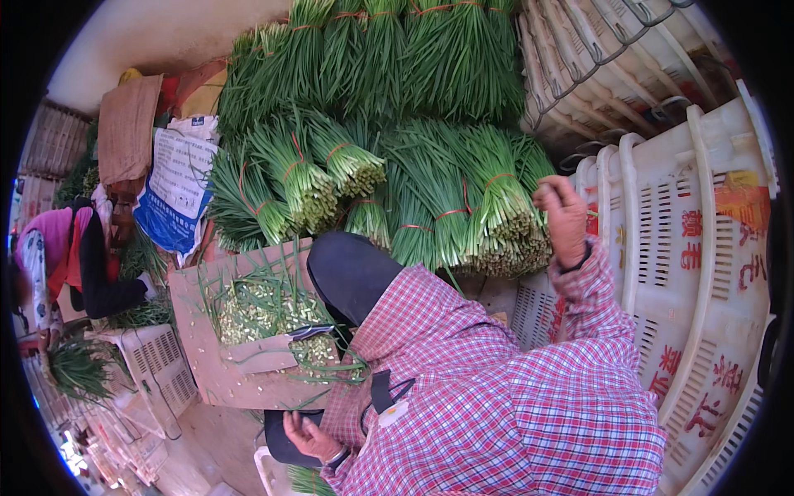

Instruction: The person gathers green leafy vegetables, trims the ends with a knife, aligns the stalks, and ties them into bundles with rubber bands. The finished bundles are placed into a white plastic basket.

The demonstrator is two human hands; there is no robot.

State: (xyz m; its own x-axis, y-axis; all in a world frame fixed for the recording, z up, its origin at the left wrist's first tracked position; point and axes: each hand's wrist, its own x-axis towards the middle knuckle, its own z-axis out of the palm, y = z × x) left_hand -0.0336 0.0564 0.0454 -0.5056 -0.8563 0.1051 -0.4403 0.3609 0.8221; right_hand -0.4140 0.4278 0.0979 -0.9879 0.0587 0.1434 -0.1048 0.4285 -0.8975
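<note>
My right hand (563,217) is raised beside the cut ends of a banded bundle of garlic chives (496,211); its fingers are loosely bent and a little apart, with no object plainly in them. Low beside my knee, my left hand (312,439) has its fingers slightly spread and appears to hold nothing. A board (198,366) lies in front of my knees, covered in part by chopped pale stem pieces (267,310) and loose green leaves. On these trimmings rests a cleaver (263,353) with a dark handle, touched by neither hand.
More banded chive bundles (372,62) are stacked beyond my right knee. White plastic crates (664,248) with red writing stand close on my right side. A printed sack (180,167) lies past the board. At the far left, a co-worker (62,248) bends near another crate (164,353).
</note>
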